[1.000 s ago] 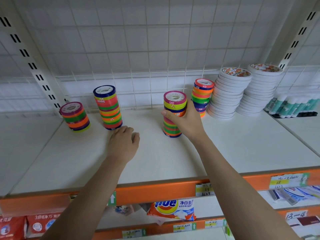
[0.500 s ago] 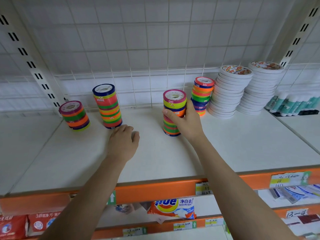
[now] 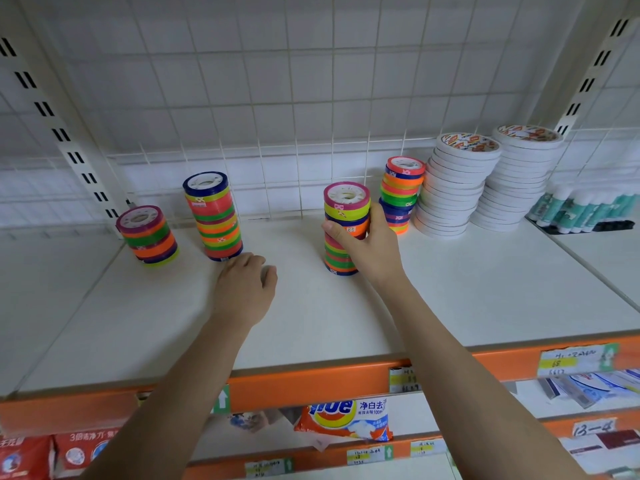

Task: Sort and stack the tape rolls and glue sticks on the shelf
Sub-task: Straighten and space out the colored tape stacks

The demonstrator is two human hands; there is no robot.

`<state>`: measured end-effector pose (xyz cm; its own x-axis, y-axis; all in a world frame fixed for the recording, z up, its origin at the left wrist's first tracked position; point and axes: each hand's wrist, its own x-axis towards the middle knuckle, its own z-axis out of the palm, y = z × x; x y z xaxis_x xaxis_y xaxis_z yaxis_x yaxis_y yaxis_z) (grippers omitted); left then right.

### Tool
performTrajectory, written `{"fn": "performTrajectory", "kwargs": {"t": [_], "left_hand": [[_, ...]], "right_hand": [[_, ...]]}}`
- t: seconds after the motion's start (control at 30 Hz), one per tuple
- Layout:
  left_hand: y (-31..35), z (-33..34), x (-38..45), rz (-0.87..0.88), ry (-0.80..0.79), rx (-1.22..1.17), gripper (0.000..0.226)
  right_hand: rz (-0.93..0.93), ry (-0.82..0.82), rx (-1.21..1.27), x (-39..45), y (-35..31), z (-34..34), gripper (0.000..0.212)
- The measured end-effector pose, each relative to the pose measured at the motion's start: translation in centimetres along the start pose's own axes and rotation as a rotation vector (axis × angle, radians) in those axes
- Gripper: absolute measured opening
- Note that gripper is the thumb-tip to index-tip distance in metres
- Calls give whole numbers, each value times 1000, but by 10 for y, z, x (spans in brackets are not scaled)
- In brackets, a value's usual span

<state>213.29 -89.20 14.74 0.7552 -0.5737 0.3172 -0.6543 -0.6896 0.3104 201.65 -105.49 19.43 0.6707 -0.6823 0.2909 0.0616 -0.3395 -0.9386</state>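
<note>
Tape rolls in bright stripes stand in four stacks on the white shelf [image 3: 450,299], and the one in the middle, a tall stack [image 3: 344,230] topped by a pink roll, is in the person's grip. Compared with a second ago almost nothing has shifted: that stack stands on the same spot and both hands sit where they were; only the view has drifted slightly. This suggests the person is steadying or squaring the stack rather than carrying it.

The right hand [image 3: 372,249] is wrapped around the middle of the stack, thumb on the near left side, fingers curled around the right. The left hand [image 3: 246,289] rests knuckles up on the shelf, fingers loosely curled and holding nothing, just in front of a second tall stack [image 3: 213,216] with a blue top roll.

A shorter stack [image 3: 149,235] stands far left. Another coloured stack [image 3: 400,194] stands behind the right hand, beside two leaning piles of white tape [image 3: 485,181]. Glue sticks [image 3: 581,211] lie in a row at the far right.
</note>
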Motion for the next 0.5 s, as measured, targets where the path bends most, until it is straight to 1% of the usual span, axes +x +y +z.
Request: {"fn": "performTrajectory", "kwargs": {"t": [0.2,0.27,0.33,0.43,0.5], "left_hand": [[2,-2,-1,-1,7,1,28],[2,-2,-1,-5,7,-1,29],[1,-2,-1,-10,2,1,29],[2,-2,-1,-12,-2,-3,29],[2,-2,-1,-17,-2,-10,29]], "right_hand": [[6,8,-1,3,-9,-1,83],[4,20,-2,5,-15,-2,87],[-9,38,-18,7,-20,-2,83],[-36,57,-45,9,-22,-2,67],[-40,60,-38,9,-22,-2,61]]}}
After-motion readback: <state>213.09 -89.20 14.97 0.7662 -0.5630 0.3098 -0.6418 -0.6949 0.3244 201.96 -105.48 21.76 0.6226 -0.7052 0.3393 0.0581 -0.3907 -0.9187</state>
